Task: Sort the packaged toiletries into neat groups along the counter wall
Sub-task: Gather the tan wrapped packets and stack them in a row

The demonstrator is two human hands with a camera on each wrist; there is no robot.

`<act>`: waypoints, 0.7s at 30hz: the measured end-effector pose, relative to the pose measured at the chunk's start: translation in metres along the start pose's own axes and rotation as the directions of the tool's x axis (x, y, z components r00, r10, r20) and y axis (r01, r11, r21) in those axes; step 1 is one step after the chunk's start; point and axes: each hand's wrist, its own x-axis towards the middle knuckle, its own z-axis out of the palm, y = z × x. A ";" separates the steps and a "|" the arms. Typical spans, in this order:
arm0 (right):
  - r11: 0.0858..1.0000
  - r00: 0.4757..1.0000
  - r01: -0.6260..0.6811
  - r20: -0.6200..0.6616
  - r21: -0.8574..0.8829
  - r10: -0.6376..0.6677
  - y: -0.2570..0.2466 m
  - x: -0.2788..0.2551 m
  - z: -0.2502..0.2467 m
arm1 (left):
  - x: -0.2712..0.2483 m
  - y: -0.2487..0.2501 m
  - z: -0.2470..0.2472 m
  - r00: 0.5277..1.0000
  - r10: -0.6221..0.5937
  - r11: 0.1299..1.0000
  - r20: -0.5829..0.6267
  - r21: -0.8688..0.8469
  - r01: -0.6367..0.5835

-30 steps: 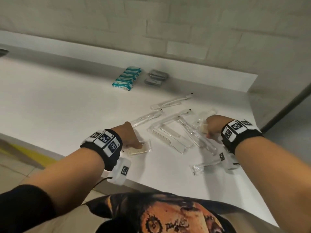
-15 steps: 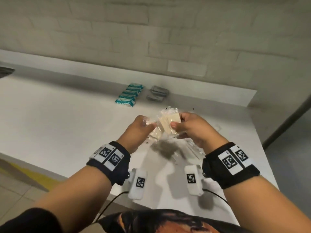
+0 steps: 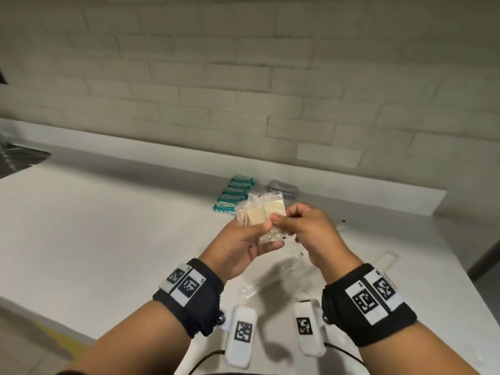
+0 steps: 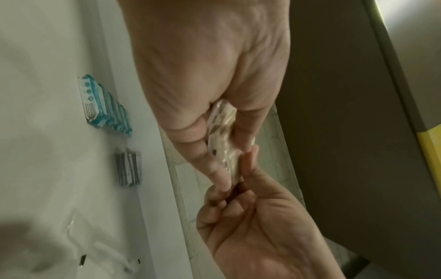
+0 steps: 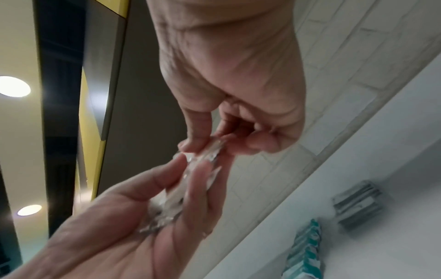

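Observation:
Several small clear packets with cream squares inside are held up above the white counter. My left hand grips the fanned stack between thumb and fingers. My right hand pinches the front packet's lower edge. The left wrist view shows the packets edge-on in my left hand, with my right hand meeting them from below. In the right wrist view my right hand pinches the packets over my left hand. A row of teal packets and a few grey packets lie by the wall.
Long clear packets and a crumpled clear one lie on the counter under my hands. A low white upstand runs along the tiled wall. A sink is at the far left. The counter ends at the right.
A second ago both hands were down on packets on the counter. They have since lifted and come together, and the cream packets are now gathered into one stack in my left hand.

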 end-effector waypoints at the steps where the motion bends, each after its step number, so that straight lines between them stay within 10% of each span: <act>1: 1.000 1.000 -0.005 0.023 0.006 0.005 0.000 0.004 0.004 | 0.001 0.003 -0.007 1.000 -0.001 1.000 -0.027 0.002 0.001; 11: 0.990 0.967 -0.138 0.218 0.023 0.130 0.002 0.023 0.054 | 0.001 0.017 -0.066 0.989 0.035 0.999 -0.146 0.017 -0.032; 21: 0.978 0.994 -0.062 0.071 -0.198 0.078 -0.003 0.043 0.060 | -0.007 0.025 -0.110 0.967 0.082 0.993 -0.239 0.100 -0.059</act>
